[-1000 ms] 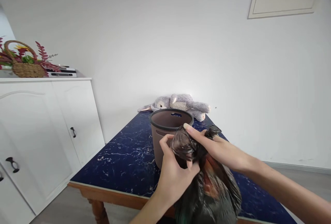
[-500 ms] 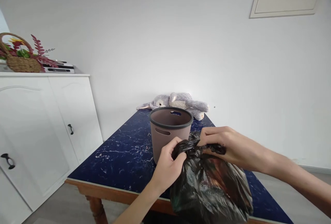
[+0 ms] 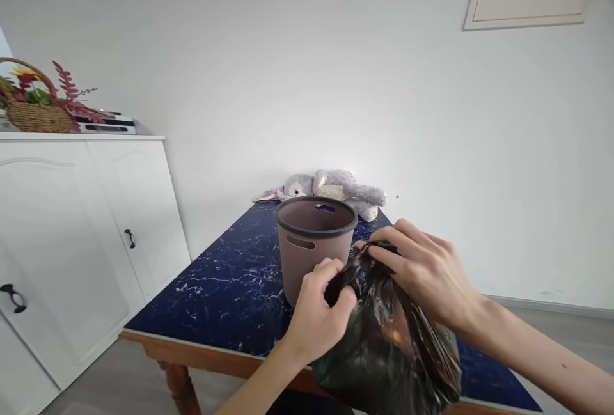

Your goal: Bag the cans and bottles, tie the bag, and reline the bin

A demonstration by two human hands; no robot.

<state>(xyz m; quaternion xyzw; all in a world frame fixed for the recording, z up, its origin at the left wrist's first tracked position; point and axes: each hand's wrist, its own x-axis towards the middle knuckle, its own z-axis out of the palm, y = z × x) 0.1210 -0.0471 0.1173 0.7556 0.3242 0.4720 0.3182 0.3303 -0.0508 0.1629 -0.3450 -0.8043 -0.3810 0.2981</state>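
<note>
A filled black plastic garbage bag [image 3: 388, 351] bulges at the near edge of the table, its gathered top between my hands. My left hand [image 3: 323, 306] pinches the left side of that top between thumb and curled fingers. On the right side, my right hand [image 3: 419, 268] grips the bunched plastic with its fingers bent over it. Reddish and greenish contents show dimly through the thin film. Just behind my left hand stands an upright brown trash can [image 3: 300, 265] with a dark rim and cut-out handles. Part of its lower right side is hidden by my hand and the bag.
The blue marble-patterned table [image 3: 225, 287] has a wooden frame and a turned leg. A grey plush rabbit [image 3: 336, 188] lies at its far end against the wall. Left stands a white cabinet [image 3: 110, 204] bearing a wicker flower basket [image 3: 38, 117] and a flat white device [image 3: 108, 125].
My right hand has rolled over the bag's top, its fingers now more spread across the plastic. My left hand has shifted slightly right. The bag has moved a little left; the trash can stays put.
</note>
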